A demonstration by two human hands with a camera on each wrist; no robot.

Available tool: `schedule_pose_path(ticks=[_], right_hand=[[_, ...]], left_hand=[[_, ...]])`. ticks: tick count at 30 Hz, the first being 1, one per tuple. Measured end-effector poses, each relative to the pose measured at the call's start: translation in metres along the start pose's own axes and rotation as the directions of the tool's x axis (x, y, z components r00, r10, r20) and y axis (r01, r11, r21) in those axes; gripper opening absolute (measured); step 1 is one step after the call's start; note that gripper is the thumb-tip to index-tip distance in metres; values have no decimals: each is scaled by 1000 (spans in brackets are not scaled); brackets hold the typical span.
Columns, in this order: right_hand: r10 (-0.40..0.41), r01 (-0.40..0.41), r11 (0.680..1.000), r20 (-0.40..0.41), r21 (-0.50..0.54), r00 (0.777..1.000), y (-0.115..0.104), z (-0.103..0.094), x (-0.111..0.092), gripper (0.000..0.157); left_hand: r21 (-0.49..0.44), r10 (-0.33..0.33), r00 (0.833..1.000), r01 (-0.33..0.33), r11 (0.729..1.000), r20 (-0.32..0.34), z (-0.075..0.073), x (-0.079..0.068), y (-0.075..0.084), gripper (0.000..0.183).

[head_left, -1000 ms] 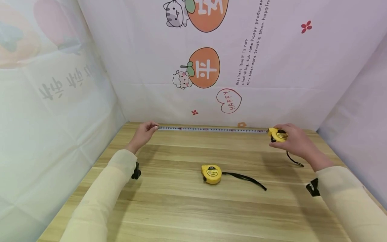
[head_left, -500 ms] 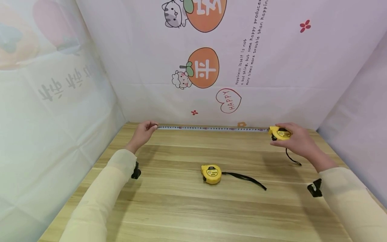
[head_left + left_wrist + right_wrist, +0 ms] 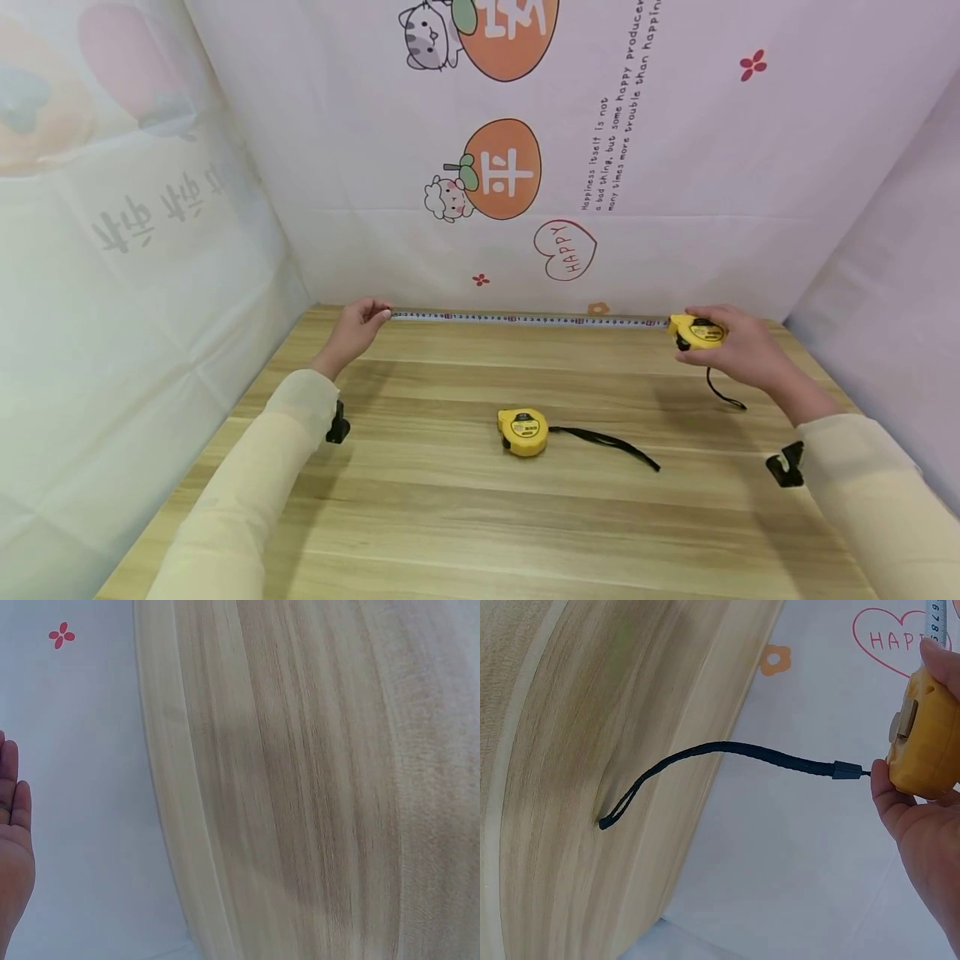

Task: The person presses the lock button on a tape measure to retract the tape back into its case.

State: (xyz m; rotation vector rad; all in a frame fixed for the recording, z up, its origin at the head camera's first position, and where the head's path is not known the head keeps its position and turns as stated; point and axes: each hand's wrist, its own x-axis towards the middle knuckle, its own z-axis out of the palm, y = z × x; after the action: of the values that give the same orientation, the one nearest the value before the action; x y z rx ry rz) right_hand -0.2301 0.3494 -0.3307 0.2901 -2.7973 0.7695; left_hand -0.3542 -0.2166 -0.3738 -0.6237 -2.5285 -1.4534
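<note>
Near the back of the table, my right hand [image 3: 738, 343] grips a yellow tape measure [image 3: 699, 332] by its case. From it a white blade [image 3: 517, 319] stretches leftward in front of the back wall, with numbers along its face. At the far left my left hand [image 3: 354, 333] pinches the blade's end between thumb and fingers. The right wrist view shows the held case [image 3: 930, 735] and its black strap [image 3: 727, 748] hanging over the wood. A second yellow tape measure [image 3: 524, 432] lies on the table between the arms, its black strap [image 3: 607, 442] trailing right.
The wood-grain table [image 3: 450, 525] meets a printed white cloth wall [image 3: 675, 250] at the back. More cloth forms a left side wall [image 3: 150, 317] and a right side wall [image 3: 892, 283] close to the hands.
My right hand has shifted slightly right with the tape measure, drawing out a little more blade. My left hand stays almost still at the blade's end. The second tape measure has not moved.
</note>
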Motion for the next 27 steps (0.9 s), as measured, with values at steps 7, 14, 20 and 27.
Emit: schedule_pose_path(ticks=[7, 14, 20, 27], right_hand=[[1, -2, 1000, 43, 15, 999, -1, -1, -2, 79], [-14, 13, 1000, 62, 20, 998, 3, 0, -1, 79], [-22, 21, 1000, 57, 17, 998, 4, 1, -3, 80], [11, -12, 1000, 60, 19, 998, 3, 1, -3, 83]], left_hand=[[-3, 6, 1000, -6, 1000, -8, 0, -1, 2, 28], [13, 24, 1000, -24, 1000, -19, 0, -1, 0, 28], [25, 15, 1000, -14, 1000, -22, 1, -1, 0, 28], [6, -6, 1000, 6, 1000, -2, 4, 0, 4, 30]])
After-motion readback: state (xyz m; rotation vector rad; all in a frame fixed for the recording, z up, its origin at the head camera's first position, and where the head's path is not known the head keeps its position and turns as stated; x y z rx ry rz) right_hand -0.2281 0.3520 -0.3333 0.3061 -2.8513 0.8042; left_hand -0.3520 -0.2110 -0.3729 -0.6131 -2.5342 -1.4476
